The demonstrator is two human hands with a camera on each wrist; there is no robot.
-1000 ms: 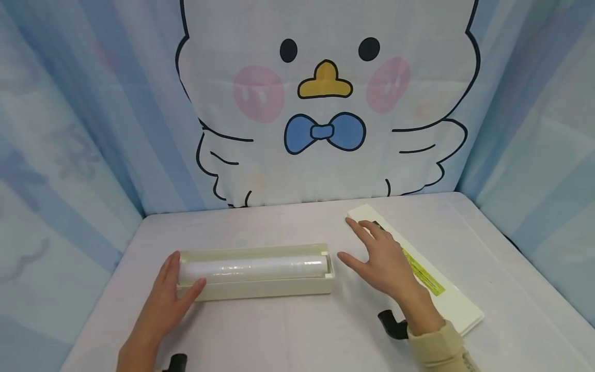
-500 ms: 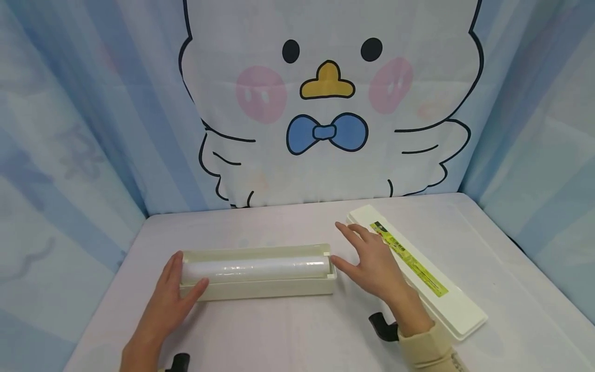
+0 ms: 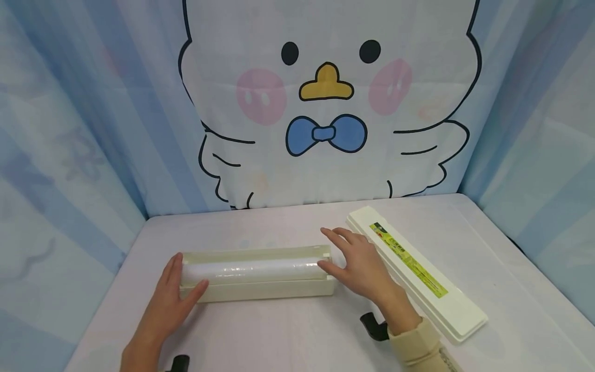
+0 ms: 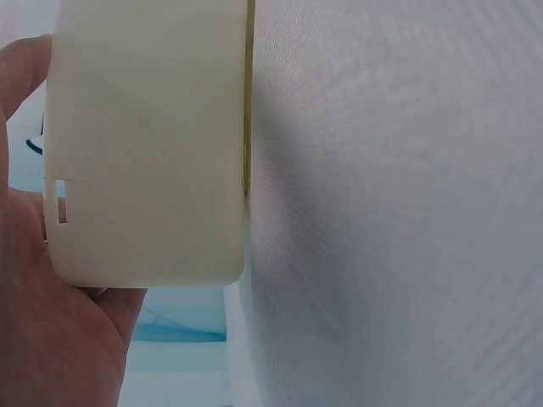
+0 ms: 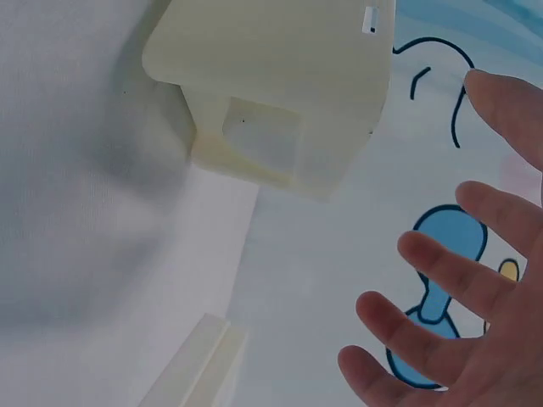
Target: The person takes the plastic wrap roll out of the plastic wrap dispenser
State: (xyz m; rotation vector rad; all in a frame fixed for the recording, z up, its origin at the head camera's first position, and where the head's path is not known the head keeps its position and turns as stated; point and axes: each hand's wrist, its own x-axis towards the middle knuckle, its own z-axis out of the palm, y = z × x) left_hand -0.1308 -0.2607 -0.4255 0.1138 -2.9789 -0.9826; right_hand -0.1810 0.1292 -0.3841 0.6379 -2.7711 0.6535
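A long cream cling film dispenser box (image 3: 269, 291) lies across the table with its top off. Inside it is a shiny white roll of film (image 3: 260, 270). My left hand (image 3: 162, 310) holds the box's left end, thumb at the near side and fingers at the far side; the left wrist view shows the box (image 4: 144, 144) close up between them. Over the right end hovers my right hand (image 3: 360, 268), fingers spread, the thumb overlapping the roll's end. In the right wrist view that hand (image 5: 467, 314) is apart from the box end (image 5: 263, 51).
The cream lid (image 3: 457, 312) with a yellow-green label lies slanted on the table to the right, partly behind my right forearm. White cloth covers the table (image 3: 279, 336). A printed curtain (image 3: 325, 175) stands behind it and at both sides.
My right hand has moved left, from beside the lid to over the box's right end. My left hand keeps its hold, and the box stays in place.
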